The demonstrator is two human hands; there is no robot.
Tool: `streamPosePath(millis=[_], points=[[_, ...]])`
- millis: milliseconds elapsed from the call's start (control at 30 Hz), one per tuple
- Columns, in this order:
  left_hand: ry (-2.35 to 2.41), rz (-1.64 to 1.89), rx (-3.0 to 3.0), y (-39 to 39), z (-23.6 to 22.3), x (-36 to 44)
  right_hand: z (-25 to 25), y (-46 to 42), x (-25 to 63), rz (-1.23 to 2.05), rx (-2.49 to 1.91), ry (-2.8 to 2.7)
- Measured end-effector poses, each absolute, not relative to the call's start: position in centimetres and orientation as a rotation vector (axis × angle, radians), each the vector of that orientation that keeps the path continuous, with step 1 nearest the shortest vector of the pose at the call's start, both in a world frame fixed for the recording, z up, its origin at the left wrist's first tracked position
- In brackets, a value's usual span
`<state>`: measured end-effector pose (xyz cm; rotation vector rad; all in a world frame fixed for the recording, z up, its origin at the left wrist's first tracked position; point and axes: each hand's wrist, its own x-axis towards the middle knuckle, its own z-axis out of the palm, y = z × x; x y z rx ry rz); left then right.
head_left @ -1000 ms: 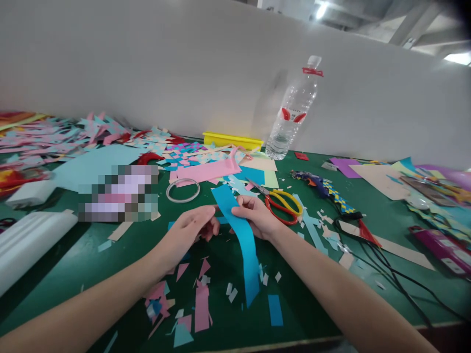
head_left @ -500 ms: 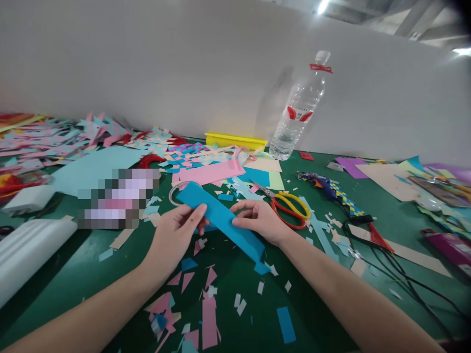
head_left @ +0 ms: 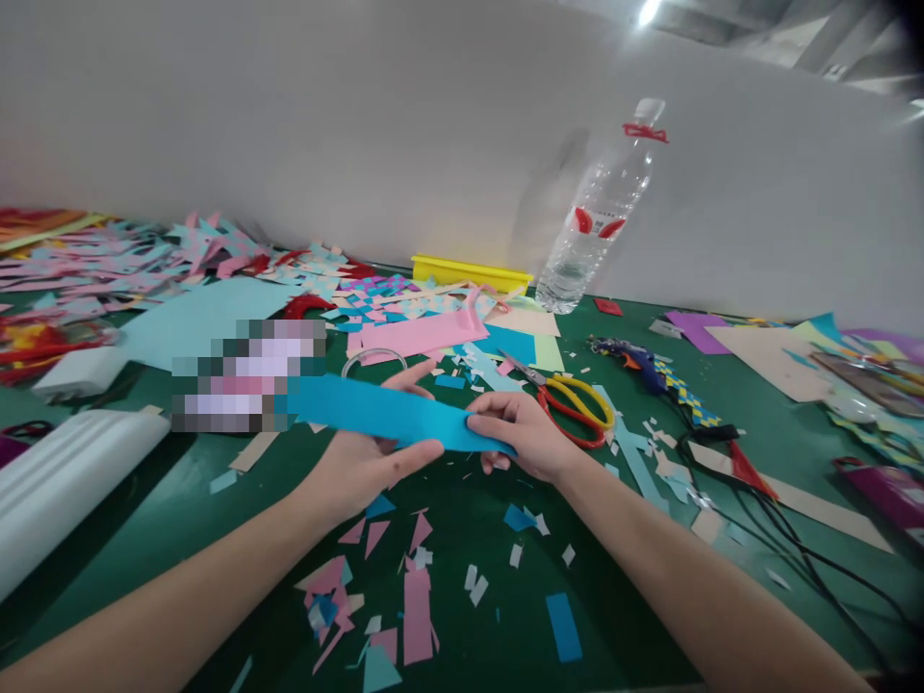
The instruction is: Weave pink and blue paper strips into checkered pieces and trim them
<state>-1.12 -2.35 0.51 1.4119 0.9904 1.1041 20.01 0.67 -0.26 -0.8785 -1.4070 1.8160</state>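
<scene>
A long blue paper strip (head_left: 375, 408) is held up over the table, stretching nearly level from the left to my right hand (head_left: 526, 435). The thumb and fingers of that hand are closed on the strip's right end. My left hand (head_left: 355, 475) is behind and below the strip, with fingers and thumb spread apart; whether they touch it is hard to tell. Just right of my right hand lie scissors (head_left: 577, 409) with one yellow and one red handle. A metal ring (head_left: 373, 358) lies behind the strip, partly covered by it.
Paper scraps (head_left: 417, 616) litter the green table (head_left: 238, 558). A clear bottle (head_left: 599, 231) leans against the grey wall. Pink paper (head_left: 425, 332) and a yellow strip (head_left: 473, 274) lie at the back, a white roll-like object (head_left: 79, 481) at left, black cords (head_left: 786, 544) at right.
The blue strip has swung from a slant to nearly level, its far end now further left. My left hand's pinch has loosened and its fingers have spread. My right hand has closed on the right end.
</scene>
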Motion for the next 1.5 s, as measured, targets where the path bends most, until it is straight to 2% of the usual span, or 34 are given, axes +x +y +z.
streamPosePath(millis=[167, 533, 767, 967, 1500], points=[[1.077, 1.024, 1.697, -2.6, 0.5, -1.2, 0.0, 0.6, 20.2, 1.872, -0.857, -1.464], [0.993, 1.057, 1.535, -2.2, 0.7, -0.8, -0.1, 0.4, 20.0, 1.864, -0.883, -1.515], [1.041, 1.274, 1.287, -1.4, -0.4, -1.2, -0.6, 0.6, 19.6, 1.661, -0.783, -1.416], [0.978, 1.313, 1.057, -1.0, -0.5, -1.1, -1.0, 0.6, 19.6, 1.47, -0.9, -1.506], [0.953, 1.341, 1.048, -0.9, -0.9, -1.2, -1.1, 0.5, 19.5, 1.375, -0.951, -1.488]])
